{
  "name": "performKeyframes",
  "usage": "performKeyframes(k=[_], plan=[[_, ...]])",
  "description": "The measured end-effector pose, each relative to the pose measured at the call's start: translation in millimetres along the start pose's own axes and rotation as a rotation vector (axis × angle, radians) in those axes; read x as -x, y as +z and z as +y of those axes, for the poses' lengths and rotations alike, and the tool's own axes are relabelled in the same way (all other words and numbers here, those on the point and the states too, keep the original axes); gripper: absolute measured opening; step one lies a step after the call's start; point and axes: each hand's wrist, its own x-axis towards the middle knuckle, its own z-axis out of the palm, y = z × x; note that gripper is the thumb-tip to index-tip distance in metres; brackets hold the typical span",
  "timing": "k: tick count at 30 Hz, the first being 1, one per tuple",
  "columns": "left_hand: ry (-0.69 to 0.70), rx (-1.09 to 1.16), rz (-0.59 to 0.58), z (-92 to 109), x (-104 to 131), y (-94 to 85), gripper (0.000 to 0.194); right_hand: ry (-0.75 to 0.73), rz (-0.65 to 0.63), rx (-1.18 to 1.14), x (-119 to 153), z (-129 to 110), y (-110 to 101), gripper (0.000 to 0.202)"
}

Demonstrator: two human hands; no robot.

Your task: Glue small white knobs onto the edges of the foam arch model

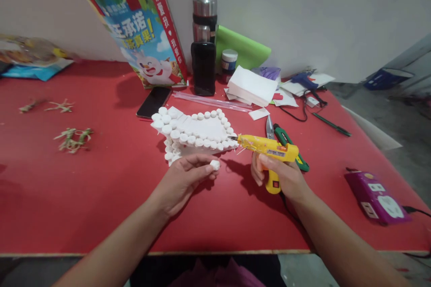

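Observation:
My left hand (188,177) pinches a small round white piece (214,165) between thumb and fingertips, just in front of a white model (188,128). Rows of similar round white pieces line the model's edges and side. My right hand (279,172) is wrapped round the handle of a yellow hot glue gun (269,147). The gun points left, its dark nozzle at the model's right end; whether it touches cannot be made out. Thin glue strands hang near the nozzle.
Behind the model are a phone (154,102), clear glue sticks (212,101) and a white card stack (252,86). Scissors (270,126) and a green cutter (286,139) lie behind the glue gun. A purple power socket (377,197) is at right; a tall bag (134,27) stands behind.

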Motion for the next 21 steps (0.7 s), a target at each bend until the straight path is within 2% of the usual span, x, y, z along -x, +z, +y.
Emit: performKeyframes(k=[2, 6, 9, 14, 21], plan=[[0.068, -0.167, 0.101, 3, 14, -8.6, 0.028, -0.014, 0.031, -0.002, -1, -1, -2, 0.043], [0.545, -0.772, 0.320, 14, 34, -33.2, 0.016, -0.011, 0.043, 0.000, 0, -3, -4, 0.042], [0.755, -1.079, 0.338, 18, 35, -47.4, 0.017, -0.004, 0.047, 0.001, 0, -2, -3, 0.040], [0.854, -1.218, 0.275, 18, 23, -55.6, 0.017, 0.002, 0.055, 0.048, -1, 0, -4, 0.043], [0.899, -1.336, 0.182, 24, 12, -55.7, 0.015, 0.003, 0.064, 0.081, 0, -3, -3, 0.044]])
